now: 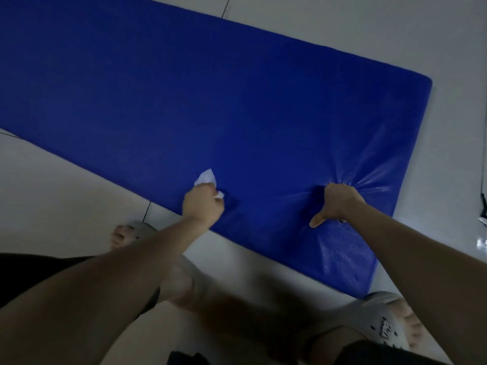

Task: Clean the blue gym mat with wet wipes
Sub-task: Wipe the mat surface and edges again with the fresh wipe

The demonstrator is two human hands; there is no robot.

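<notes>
The blue gym mat point(210, 101) lies flat on the pale floor and runs from the upper left to the lower right. My left hand point(203, 206) grips a crumpled white wet wipe point(207, 179) and holds it against the mat near its near edge. My right hand point(337, 204) presses down on the mat farther right, its fingers curled under and its thumb stuck out to the left. The mat's cover dents and wrinkles around that hand, and the patch around it shines wet.
Pale tiled floor point(342, 27) surrounds the mat. My feet in grey clogs stand at the mat's near edge, one at the left point(137, 230) and one at the lower right point(382, 320). A dark object point(483, 206) lies at the right border.
</notes>
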